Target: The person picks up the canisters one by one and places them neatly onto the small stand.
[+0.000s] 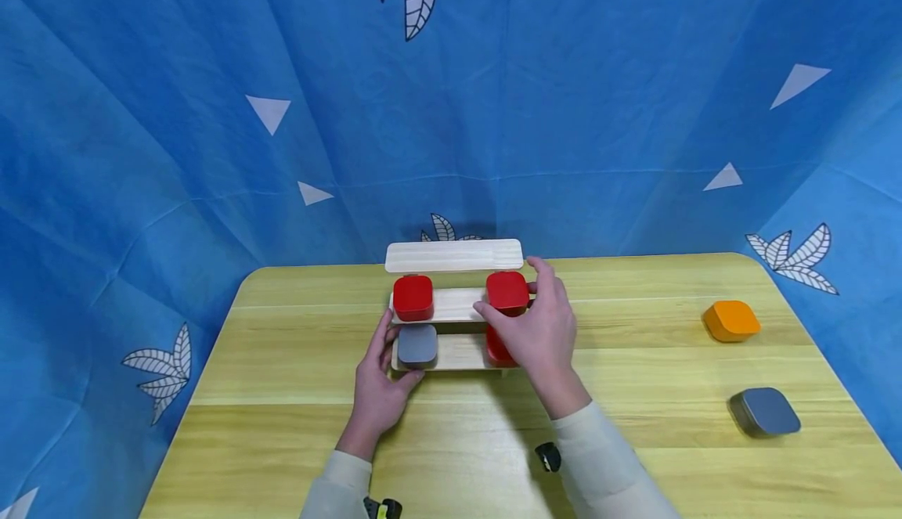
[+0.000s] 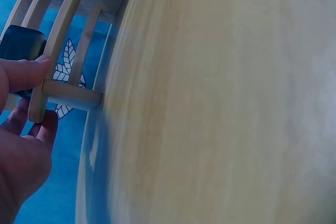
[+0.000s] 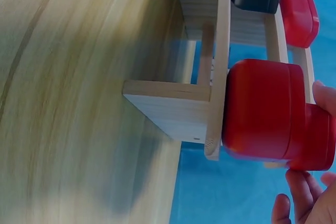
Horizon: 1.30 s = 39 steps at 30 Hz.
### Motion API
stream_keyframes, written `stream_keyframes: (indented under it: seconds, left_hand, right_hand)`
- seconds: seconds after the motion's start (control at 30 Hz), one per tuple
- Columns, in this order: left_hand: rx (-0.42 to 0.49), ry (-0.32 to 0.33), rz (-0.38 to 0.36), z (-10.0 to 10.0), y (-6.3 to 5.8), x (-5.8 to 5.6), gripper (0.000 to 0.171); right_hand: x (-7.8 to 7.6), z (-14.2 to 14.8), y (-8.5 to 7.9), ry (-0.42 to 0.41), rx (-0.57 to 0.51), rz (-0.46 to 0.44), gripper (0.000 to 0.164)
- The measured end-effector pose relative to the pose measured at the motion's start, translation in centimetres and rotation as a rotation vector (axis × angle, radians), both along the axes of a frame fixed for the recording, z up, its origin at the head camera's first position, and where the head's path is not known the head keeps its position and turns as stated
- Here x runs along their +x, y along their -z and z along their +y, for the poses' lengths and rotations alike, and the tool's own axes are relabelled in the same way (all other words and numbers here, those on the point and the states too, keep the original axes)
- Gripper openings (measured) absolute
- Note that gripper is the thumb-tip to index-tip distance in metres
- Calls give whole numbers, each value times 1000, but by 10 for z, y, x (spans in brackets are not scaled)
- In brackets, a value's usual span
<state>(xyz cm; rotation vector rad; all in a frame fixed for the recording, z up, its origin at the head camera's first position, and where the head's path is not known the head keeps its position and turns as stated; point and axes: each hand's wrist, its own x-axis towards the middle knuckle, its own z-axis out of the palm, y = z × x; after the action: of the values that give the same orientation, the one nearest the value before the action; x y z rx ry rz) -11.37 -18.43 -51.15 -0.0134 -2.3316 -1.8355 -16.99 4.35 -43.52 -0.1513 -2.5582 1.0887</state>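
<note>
Red box (image 1: 507,290) pinched on a wooden rack (image 1: 454,255)

The right grip (image 1: 543,335) clamps the red box at the middle tier's right end, above a second red box (image 1: 499,351). The left grip (image 1: 380,395) clamps the rack's lower left end beside a gray box (image 1: 417,345). An orange box (image 1: 731,321) sits well apart on the tabletop (image 1: 282,362).
</note>
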Motion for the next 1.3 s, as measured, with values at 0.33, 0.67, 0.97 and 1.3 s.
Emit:
stream_keyframes:
  seconds: [0.33, 0.67, 0.97, 1.3]
  left_hand:
    - [-1, 6, 40, 0, 3, 0, 109]
    - [3, 2, 18, 1, 2, 0, 109]
    - [-5, 1, 12, 0, 1, 1, 107]
    - [-11, 5, 16, 0, 2, 1, 108]
  right_hand:
    - [-1, -2, 2, 3, 6, -2, 98]
    - [-2, -2, 1, -2, 34, -19, 99]
    - [-1, 0, 3, -27, 43, -24, 102]
    - [4, 9, 2, -27, -32, -49, 101]
